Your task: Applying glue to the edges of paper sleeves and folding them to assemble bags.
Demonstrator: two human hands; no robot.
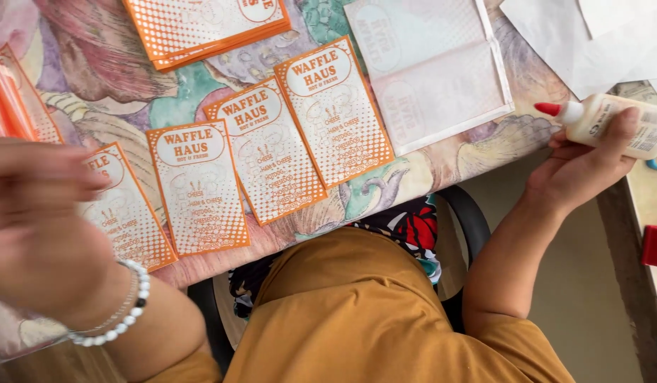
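The glue bottle point(615, 126) is gripped by the right hand point(580, 167) at three o'clock; the blurred left hand's point(38, 227) grip cannot be told. Glue could be dripped onto the cards point(272, 152) if squeezed carelessly.

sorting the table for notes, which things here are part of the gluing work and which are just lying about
In the work:
glue bottle in right hand
orange cards in a row
open white sheet
left hand, blurred, over the left cards

Lying about:
card stack
white papers
red thing
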